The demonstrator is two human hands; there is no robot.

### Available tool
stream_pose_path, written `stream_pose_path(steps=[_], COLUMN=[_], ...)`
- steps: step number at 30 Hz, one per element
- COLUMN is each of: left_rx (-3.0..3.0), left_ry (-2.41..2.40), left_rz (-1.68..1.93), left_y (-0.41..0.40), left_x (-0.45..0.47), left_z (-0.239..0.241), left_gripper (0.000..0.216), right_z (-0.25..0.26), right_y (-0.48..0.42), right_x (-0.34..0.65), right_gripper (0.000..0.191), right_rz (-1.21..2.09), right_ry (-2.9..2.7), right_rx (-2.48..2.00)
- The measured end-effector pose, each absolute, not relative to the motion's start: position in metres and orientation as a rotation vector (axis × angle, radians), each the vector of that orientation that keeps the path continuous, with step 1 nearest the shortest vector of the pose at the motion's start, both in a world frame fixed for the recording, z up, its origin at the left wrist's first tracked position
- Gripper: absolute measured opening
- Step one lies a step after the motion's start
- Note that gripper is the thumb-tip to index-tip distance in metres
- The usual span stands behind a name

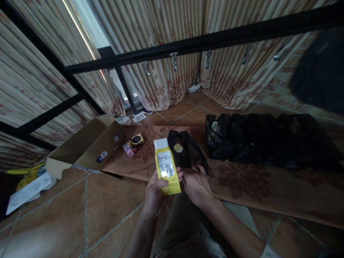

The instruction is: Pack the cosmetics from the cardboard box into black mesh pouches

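Observation:
My left hand (157, 190) is closed around a yellow packet (172, 185) with a silvery patch, printed text and a white flap standing up at its top end. Just right of it, my right hand (197, 182) has its fingers curled on the near edge of a small black plastic bag (185, 156); the fingertips are partly hidden. One handle of this bag loops up at the right. A round beige item (178, 147) shows on or in the bag, and I cannot tell which. The packet slightly overlaps the bag's left side.
An open cardboard box (88, 145) stands at the left end of the reddish patterned bench cover (242, 186). Between box and packet lie a small gold-and-black box (137, 139) and a pink item (130, 152). Several black bags (255, 139) fill the right. A black metal rail (166, 50) crosses before curtains.

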State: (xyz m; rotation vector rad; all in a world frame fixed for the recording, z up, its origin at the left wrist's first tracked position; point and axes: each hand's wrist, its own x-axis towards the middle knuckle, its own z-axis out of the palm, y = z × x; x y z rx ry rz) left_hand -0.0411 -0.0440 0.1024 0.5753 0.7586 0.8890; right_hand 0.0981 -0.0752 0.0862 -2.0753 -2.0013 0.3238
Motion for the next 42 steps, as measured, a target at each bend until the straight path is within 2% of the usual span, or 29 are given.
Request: stream_pose_path(steps=[10,18,24,42], left_rx=[0.654,0.631,0.521,0.419], left_ry=[0.794,0.801,0.736,0.760], left_rz=[0.843,0.842,0.786,0.944], left_y=[-0.044,-0.043,-0.040,-0.038], left_x=[-0.040,-0.040,-0.040,-0.041], left_z=[0.107,0.112,0.117,0.130], left_gripper=[0.066,0.047,0.055,0.039], right_z=[0.084,0.089,0.093,0.088], right_y=[-0.075,-0.074,-0.075,-0.073], right_x=[0.098,0.099,0.099,0.097], right_gripper=[0.026,0.026,0.026,0.031], right_rz=[0.357,0.364,0.378,0.297], right_ry=[-1.976,-2.004,-1.977,-1.975], right_rx=[-2.046,-2.095,-2.082,-2.078])
